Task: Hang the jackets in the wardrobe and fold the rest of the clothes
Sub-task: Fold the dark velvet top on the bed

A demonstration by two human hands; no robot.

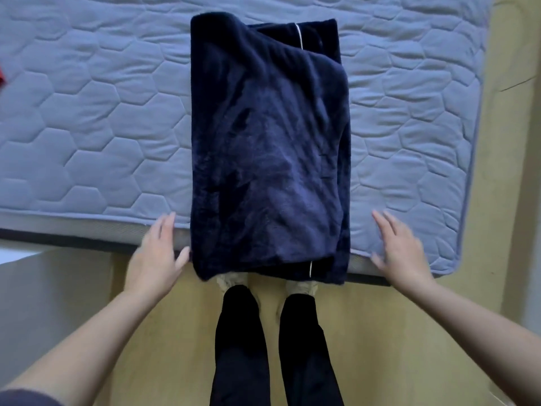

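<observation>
The navy fleece garment (268, 148) is lying as a narrow rectangle on the quilted mattress (96, 127), its near end drooping over the edge. The left hand (156, 256) and right hand (402, 250) are flanking that end, fingers spread, gripping nothing. For a tidy fold, each should be pinching a near corner, lifting evenly, and laying both square onto the far edge, then smoothing.

A grey-blue quilted mattress (102, 127) with a stitched hexagon pattern and a piped edge fills the upper view. A dark strip (73, 239) runs beneath its near side. Below and to the right lies a yellowish floor (380, 332). A pale grey block (52, 288) stands at lower left. A red scrap (1, 79), too cut off to identify, shows at the left border.
</observation>
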